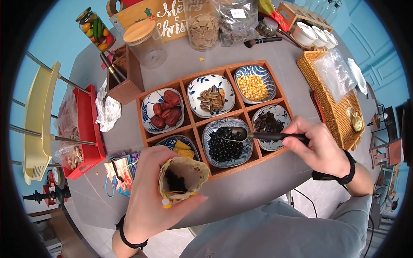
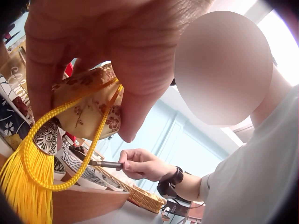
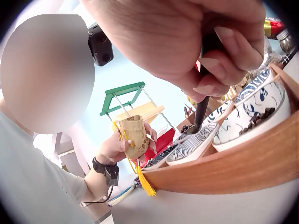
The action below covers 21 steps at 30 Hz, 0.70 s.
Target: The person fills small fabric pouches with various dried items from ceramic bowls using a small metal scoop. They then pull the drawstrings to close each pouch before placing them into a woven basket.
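The left hand point(image 1: 148, 193) grips a small patterned cloth pouch point(image 1: 195, 174), its mouth open and dark bits inside. A yellow cord and tassel point(image 2: 35, 172) hang from the pouch in the left wrist view. The right hand point(image 1: 318, 144) holds the dark handle of a scoop point(image 1: 234, 133), whose bowl sits over black beans point(image 1: 223, 148) in a blue-patterned dish. Black beans lie in the scoop. Around it in the divided wooden tray point(image 1: 172, 134) are dishes of red dates point(image 1: 167, 112), brown pieces point(image 1: 211, 99), corn kernels point(image 1: 252, 87), dark bits point(image 1: 269, 123) and yellow pieces point(image 1: 184, 148).
Left of the tray stand a wooden box point(image 1: 129, 81), crumpled tissue point(image 1: 107, 112) and a red rack tray point(image 1: 88, 137). Behind are a lidded jar point(image 1: 148, 49) and a brush point(image 1: 264, 41). A wicker basket point(image 1: 307, 71) lies at right, small pouches point(image 1: 120, 174) at front left.
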Tool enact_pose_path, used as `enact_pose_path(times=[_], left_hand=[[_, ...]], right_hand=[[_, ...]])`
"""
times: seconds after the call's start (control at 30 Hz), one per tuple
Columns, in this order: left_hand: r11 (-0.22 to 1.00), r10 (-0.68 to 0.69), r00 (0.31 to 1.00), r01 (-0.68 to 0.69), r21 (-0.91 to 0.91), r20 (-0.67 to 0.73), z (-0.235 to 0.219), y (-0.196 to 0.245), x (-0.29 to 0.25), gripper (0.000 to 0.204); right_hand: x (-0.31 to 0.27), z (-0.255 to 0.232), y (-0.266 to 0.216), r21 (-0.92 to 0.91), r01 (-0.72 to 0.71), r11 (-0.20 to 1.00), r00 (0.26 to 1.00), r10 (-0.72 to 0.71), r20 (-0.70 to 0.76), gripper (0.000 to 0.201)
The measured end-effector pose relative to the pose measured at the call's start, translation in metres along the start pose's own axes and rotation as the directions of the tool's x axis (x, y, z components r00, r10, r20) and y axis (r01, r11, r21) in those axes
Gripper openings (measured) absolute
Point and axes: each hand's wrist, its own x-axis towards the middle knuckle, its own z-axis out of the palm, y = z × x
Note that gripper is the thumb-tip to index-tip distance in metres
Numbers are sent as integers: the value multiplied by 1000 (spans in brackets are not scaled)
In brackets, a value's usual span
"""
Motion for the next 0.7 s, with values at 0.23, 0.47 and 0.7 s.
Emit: enact_pose_path(times=[0.23,0.47,0.7], left_hand=[[995,37,999,-40,89,37,3,5,12,83],[996,85,992,-87,11,91,9,8,14,83],[995,91,993,-87,-53,78,5,1,8,86]], right_hand=[[-12,-32,-33,-70,180,981,979,-185,-81,10],[-3,-21,-64,-398,634,663,729,-684,22,24],[-11,-12,-85,-569,622,538,573,-808,-138,24]])
